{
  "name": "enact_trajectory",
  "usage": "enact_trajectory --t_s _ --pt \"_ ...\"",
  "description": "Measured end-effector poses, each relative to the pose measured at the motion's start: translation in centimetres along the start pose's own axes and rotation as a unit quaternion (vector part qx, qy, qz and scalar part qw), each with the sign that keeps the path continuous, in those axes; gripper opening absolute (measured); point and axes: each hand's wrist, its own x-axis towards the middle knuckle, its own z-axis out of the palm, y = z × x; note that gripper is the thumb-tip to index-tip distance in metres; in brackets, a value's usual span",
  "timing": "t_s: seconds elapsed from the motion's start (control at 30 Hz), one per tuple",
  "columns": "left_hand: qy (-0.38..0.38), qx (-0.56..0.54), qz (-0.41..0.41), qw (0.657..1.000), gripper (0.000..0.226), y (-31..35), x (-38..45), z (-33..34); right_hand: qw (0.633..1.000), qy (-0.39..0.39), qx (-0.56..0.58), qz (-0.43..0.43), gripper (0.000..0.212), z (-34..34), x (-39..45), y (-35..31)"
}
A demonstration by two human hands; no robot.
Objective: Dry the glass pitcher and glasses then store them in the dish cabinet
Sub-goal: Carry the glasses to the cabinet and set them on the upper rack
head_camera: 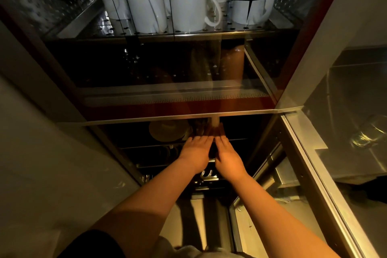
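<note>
From the head camera, the dish cabinet (pixel 188 115) shows at least six white mugs (pixel 188 4) upside down on the perforated top shelf, one pale plate (pixel 167 130) lower down, and one glass (pixel 368 134) reflected in the open door on the right. Both arms reach forward, left hand (pixel 195 150) and right hand (pixel 228 154) side by side, fingers straight and flat, gripping nothing. Something dark sits between them; it can't be made out, and no pitcher shows.
</note>
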Motion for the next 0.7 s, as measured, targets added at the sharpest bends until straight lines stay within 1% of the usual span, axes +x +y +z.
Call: enact_trajectory --t_s 0.1,0.17,0.3,0.47,0.53,0.63,0.7 --pt "-0.001 -0.02 0.006 1.0 0.073 -0.2 -0.8 -0.2 1.0 0.001 0.006 0.017 0.063 -0.5 -0.1 -0.7" --pt "0.025 -0.035 0.021 0.999 0.071 -0.1 -1.7 -0.2 0.999 0.009 0.004 0.041 0.065 -0.7 -0.6 -1.2" --pt "0.077 -0.038 0.051 0.995 0.073 0.0 -3.6 0.0 0.995 0.073 0.016 0.069 0.066 -1.7 -2.9 -2.7" --pt "0.109 -0.079 0.075 0.988 0.075 0.9 -6.1 0.0 0.986 0.127 0.024 0.101 0.065 -3.7 -7.4 -4.9" --pt "0.116 -0.088 0.077 0.986 0.075 1.2 -7.3 0.0 0.983 0.143 0.026 0.111 0.063 -4.3 -9.4 -5.5" --pt "0.123 -0.108 0.06 0.985 0.075 1.3 -9.0 -0.1 0.979 0.167 0.046 0.111 0.061 -5.1 -11.8 -6.7" --pt "0.132 -0.114 0.066 0.982 0.075 1.5 -10.1 -0.8 0.977 0.182 0.04 0.107 0.062 -5.8 -12.7 -7.7"
